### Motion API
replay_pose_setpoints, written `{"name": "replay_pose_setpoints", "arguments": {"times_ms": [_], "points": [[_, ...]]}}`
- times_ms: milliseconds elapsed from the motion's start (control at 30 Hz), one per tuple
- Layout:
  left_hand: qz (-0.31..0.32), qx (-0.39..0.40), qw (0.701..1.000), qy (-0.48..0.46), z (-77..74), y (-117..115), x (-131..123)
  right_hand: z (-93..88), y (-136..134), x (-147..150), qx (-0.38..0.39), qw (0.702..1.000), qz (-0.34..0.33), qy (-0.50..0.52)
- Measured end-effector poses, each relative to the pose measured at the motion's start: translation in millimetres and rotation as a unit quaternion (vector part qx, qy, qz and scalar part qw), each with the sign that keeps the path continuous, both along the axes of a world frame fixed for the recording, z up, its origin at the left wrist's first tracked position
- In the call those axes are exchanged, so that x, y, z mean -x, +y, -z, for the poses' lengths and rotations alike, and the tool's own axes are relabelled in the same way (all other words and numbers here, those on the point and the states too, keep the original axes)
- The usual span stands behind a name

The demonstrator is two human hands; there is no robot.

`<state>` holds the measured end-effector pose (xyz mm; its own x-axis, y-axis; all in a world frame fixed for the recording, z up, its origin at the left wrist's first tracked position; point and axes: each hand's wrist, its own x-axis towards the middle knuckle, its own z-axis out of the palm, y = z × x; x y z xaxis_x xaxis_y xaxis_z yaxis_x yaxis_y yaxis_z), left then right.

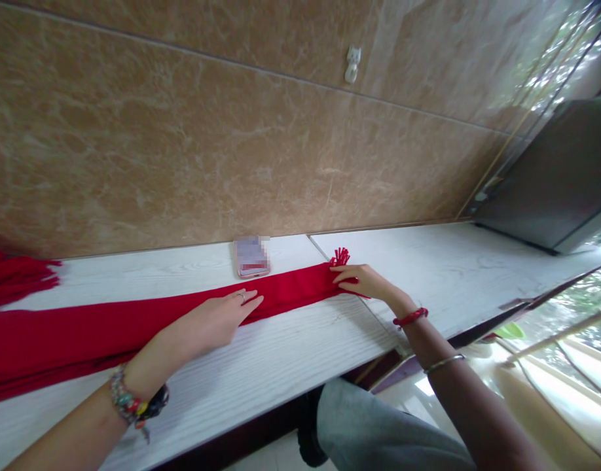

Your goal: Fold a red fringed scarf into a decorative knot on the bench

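Observation:
A long red scarf (173, 311), folded into a narrow strip, stretches along the white wood-grain counter from the left edge of the view. Its right end carries a short bunched fringe (340, 255). Resting flat on the middle of the strip, my left hand (222, 318) has its fingers extended and a ring on one of them. At the fringed end, my right hand (362, 280) touches the cloth with fingers apart; some of its fingers are hidden. Further left, more red fringed cloth (18, 275) lies near the wall.
A phone (251, 256) lies between scarf and wall. The counter (428, 271) runs right toward a large dark grey box-like object (550, 170). Brown marbled tiles (207, 131) bear a small white figure (352, 64). My leg (374, 425) is below the front edge.

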<state>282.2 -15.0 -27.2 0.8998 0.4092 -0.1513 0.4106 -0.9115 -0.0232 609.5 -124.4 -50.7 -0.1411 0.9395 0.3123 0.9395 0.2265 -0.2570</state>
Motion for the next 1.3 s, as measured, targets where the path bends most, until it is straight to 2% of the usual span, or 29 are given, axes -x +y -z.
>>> {"name": "replay_pose_setpoints", "arguments": {"times_ms": [200,333,467,667,733,833,933,1100,1200,1300], "points": [[0.027,-0.040,0.998,-0.033,6.3,8,-4,-1.1,-1,3,-0.004,1.000,0.008,0.004],[0.042,-0.039,0.998,-0.030,7.4,8,-3,0.2,-1,2,-0.009,1.000,0.014,0.012],[0.013,-0.036,0.999,-0.024,0.6,3,0,1.9,-1,1,-0.011,1.000,0.008,0.007],[-0.004,-0.018,0.999,-0.051,-20.5,7,13,-3.6,-4,5,-0.029,1.000,0.004,0.008],[0.006,-0.037,0.998,-0.048,-20.2,8,17,-4.3,-5,8,-0.025,1.000,-0.007,-0.002],[0.032,-0.052,0.998,-0.007,-11.2,3,19,-3.1,-4,11,0.003,0.999,-0.019,-0.026],[0.023,-0.026,0.999,0.033,-4.6,-4,17,-3.1,-4,12,0.021,0.999,-0.015,-0.030],[-0.002,0.031,0.999,0.043,-11.7,-3,17,-8.2,-8,9,0.050,0.998,-0.033,-0.023],[-0.006,0.045,0.997,0.057,-15.0,0,14,-11.7,-8,5,0.063,0.998,-0.011,-0.013],[0.007,0.022,0.999,0.044,-15.9,0,4,-14.5,-7,2,0.064,0.997,0.045,-0.023]]}}
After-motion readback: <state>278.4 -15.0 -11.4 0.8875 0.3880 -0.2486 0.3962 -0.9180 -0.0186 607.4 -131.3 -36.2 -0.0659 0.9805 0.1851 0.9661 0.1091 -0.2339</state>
